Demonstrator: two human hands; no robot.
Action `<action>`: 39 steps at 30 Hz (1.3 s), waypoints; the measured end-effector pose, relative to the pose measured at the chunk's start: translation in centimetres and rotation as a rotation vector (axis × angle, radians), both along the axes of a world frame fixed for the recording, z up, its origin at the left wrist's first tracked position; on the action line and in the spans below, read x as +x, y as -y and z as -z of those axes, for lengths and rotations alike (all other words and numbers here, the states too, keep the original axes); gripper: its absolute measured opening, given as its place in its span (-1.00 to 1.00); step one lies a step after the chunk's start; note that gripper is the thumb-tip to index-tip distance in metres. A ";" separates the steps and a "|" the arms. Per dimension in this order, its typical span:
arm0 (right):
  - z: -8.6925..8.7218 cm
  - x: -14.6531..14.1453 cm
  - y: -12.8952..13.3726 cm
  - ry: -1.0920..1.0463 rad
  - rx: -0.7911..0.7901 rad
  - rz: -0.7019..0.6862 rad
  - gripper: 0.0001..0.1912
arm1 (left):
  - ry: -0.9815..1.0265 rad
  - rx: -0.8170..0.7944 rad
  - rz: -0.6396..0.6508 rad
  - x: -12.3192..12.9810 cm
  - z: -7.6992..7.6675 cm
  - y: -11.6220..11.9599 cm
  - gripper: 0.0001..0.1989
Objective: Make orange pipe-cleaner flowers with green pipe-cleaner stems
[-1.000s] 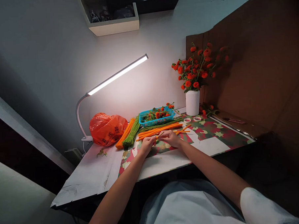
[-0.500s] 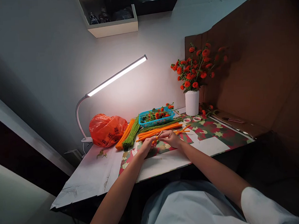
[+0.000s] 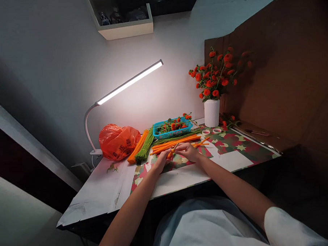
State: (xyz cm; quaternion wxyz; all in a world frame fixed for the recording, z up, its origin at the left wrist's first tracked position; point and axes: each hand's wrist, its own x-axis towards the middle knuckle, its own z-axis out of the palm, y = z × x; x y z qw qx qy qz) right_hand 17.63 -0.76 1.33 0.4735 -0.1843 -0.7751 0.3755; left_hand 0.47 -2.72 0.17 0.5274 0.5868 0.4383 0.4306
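Working near the table's [image 3: 96, 191] front edge; left hand [image 3: 161, 160] pinching orange coil [image 3: 169, 155], right hand [image 3: 189, 152] gripping thin stick [image 3: 176, 146]; stick now steeper, coil more exposed; shaping seemingly underway.

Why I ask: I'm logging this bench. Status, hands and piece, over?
Left hand pinching small orange piece. Right hand at thin stick, hold unclear. Orange strips beyond, not blocking.

The single view comes from a camera on the person's head. It faces forward and down, along the forearms [image 3: 141, 193], to the left hand [image 3: 161, 160] and right hand [image 3: 189, 152] near its middle. From moderate distance, it includes the table [image 3: 101, 191], the wall [image 3: 55, 62] and a shelf [image 3: 127, 30].
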 end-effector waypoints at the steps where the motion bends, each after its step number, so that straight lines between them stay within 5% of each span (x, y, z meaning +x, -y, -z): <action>1: 0.0 0.0 0.0 0.000 0.000 0.004 -0.57 | -0.002 0.005 -0.002 0.1 -0.2 0.2 -0.56; 13: -0.1 0.4 -0.1 0.047 -0.018 0.050 -0.58 | -0.073 0.054 -0.005 -0.2 -0.5 0.1 -0.46; 21: 0.2 1.6 -1.1 0.211 0.158 0.059 -0.63 | -0.489 0.323 0.073 -1.9 -1.6 0.5 -0.45; 27: 0.6 1.8 -1.5 0.375 0.458 0.287 -0.67 | -0.898 0.625 -0.127 -1.9 -2.4 0.6 -0.48; 32: 0.7 1.0 -0.9 0.432 0.546 0.417 -0.76 | -1.196 0.615 -0.265 -1.3 -2.3 0.6 -0.47; 39: 0.9 -0.1 -0.3 0.372 0.516 0.608 -0.75 | -1.140 0.525 -0.452 -0.1 -2.2 0.9 -0.44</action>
